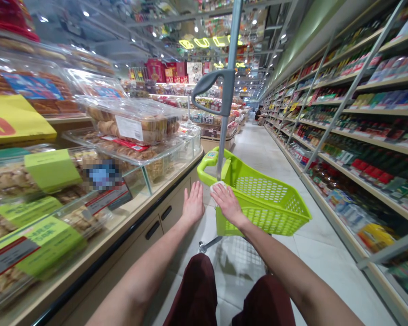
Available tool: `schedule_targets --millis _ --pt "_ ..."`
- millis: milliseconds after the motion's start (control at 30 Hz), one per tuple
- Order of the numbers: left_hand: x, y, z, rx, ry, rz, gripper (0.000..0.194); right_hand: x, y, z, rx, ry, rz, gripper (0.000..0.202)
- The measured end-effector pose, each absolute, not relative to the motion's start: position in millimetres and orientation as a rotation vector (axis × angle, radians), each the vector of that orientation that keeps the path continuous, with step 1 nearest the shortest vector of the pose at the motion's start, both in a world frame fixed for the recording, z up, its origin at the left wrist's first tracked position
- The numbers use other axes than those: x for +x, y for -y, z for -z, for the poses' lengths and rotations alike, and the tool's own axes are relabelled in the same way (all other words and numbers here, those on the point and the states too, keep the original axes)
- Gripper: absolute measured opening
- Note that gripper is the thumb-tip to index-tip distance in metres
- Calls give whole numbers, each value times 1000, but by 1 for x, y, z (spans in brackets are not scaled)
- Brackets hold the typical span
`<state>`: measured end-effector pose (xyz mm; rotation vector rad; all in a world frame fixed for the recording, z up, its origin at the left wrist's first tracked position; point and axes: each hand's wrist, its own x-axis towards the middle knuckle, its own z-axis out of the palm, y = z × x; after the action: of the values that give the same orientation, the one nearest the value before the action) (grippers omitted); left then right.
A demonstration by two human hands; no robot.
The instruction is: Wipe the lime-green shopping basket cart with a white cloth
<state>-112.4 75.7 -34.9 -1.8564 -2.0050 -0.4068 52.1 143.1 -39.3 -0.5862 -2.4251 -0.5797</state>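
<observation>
In shop aisle [253,140], at left: biscuit boxes [129,124] on tabletop [132,208] | left hand [193,203]: stretched, free | right hand [227,202], apart: covers white cloth [213,189] at rear of green cart [265,219], grip I cannot tell | cart: left of shelves [377,111]

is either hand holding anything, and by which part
The right hand has a white cloth or tissue under its fingers; the exact hold is hidden. The left hand, open, holds nothing.
</observation>
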Motion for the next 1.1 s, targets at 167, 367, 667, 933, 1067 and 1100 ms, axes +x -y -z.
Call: schedule_targets --millis 167,367,667,933,1067,1100 --pt "-111 -64 33 -1858 2010 386 73 56 -149 72 -562 2575 599 34" --pt "-113 -59 44 -1925 1968 275 69 88 -137 107 -596 2683 540 27" --pt "-106 -74 50 -1946 1950 281 67 58 -155 50 -550 2484 612 37" --pt "-112 -68 59 -1986 1880 332 66 65 -139 77 -562 2542 604 35" --pt "-113 -72 50 -1965 1896 360 68 50 -144 40 -601 2415 625 41" --pt "-112 -73 48 -1959 1899 365 69 47 -147 34 -615 2401 628 41"
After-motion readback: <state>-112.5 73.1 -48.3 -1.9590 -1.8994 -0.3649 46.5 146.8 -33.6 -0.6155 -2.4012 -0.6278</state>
